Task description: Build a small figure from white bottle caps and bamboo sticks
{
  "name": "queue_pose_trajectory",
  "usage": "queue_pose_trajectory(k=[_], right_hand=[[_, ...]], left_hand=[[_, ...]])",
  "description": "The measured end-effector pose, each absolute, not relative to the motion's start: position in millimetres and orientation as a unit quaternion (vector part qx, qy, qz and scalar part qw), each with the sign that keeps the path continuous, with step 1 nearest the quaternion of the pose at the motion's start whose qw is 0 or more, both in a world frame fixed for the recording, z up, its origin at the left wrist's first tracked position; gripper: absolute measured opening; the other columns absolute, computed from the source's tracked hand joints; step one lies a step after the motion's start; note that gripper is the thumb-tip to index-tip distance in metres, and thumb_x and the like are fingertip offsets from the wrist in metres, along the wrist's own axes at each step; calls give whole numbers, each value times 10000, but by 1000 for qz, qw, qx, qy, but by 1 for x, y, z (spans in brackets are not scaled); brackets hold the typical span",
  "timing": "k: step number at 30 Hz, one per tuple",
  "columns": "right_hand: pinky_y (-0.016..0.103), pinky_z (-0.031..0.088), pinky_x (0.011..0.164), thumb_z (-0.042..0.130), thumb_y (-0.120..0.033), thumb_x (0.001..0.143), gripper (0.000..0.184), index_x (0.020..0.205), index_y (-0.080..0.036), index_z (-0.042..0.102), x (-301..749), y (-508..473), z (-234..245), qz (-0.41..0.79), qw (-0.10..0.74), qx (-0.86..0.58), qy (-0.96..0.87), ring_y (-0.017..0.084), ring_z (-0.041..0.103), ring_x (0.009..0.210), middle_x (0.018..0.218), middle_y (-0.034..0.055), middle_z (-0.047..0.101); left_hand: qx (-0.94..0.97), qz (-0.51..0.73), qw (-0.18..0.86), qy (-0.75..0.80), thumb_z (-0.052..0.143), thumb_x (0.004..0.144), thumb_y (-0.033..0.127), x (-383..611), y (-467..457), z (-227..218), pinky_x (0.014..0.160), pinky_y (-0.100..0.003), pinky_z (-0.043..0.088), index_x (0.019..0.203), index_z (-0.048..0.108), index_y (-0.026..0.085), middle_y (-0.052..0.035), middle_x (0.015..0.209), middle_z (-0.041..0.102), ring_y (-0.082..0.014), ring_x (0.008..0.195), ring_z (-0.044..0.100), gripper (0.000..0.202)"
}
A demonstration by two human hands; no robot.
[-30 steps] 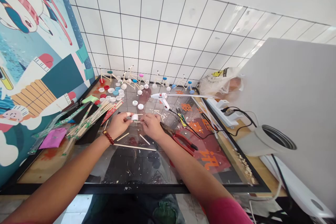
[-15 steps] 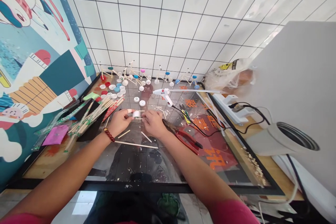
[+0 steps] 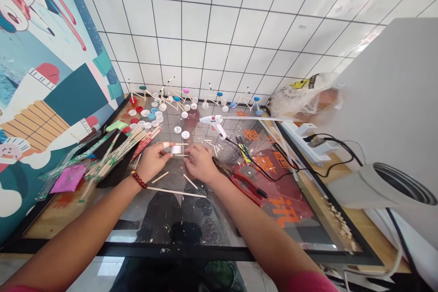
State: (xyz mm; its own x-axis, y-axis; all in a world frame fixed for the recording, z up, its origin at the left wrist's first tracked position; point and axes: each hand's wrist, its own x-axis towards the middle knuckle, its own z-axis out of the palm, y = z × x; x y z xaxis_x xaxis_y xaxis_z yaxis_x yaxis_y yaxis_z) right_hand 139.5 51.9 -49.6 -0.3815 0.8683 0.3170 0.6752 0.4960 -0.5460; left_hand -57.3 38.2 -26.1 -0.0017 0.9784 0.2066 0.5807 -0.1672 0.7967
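Stick bundle (image 3: 118, 151) beside the left hand (image 3: 154, 162), whose thumb and fingers pinch a white cap (image 3: 176, 149) between the hands. Thin sticks (image 3: 184, 144) run from cap toward the right hand (image 3: 201, 163), fingers curled together at their ends; can't tell exact grip. Glue gun (image 3: 216, 123) far, red-handled pliers (image 3: 248, 188) right. Forearms cross black near table edge (image 3: 171, 252); loose sticks (image 3: 176, 192) before it.

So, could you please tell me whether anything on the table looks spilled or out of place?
Yes, mildly: pale bits lie strewn along the right-hand edge of the table, looking like uncollected offcuts rather than anything set out. Nothing seems plainly broken.
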Motion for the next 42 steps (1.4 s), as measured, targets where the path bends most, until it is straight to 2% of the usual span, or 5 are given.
queue_pose_trajectory(k=[18, 42], right_hand=[[378, 288, 926, 576, -147, 887, 101, 884, -211, 654, 141, 55, -48, 189, 283, -471, -814, 197, 582, 1011, 1039, 32, 665], [383, 281, 951, 569, -117, 889, 129, 886, -211, 658, 140, 53, -46, 186, 290, -463, -817, 197, 582, 1013, 1021, 27, 670]], left_hand=[[666, 379, 239, 596, 646, 730, 263, -53, 37, -23, 546, -250, 400, 1041, 759, 172, 16, 591, 592, -138, 546, 505, 343], [675, 381, 233, 587, 662, 728, 250, -55, 37, -25, 552, -253, 397, 1047, 760, 171, 22, 596, 572, -125, 525, 475, 343]])
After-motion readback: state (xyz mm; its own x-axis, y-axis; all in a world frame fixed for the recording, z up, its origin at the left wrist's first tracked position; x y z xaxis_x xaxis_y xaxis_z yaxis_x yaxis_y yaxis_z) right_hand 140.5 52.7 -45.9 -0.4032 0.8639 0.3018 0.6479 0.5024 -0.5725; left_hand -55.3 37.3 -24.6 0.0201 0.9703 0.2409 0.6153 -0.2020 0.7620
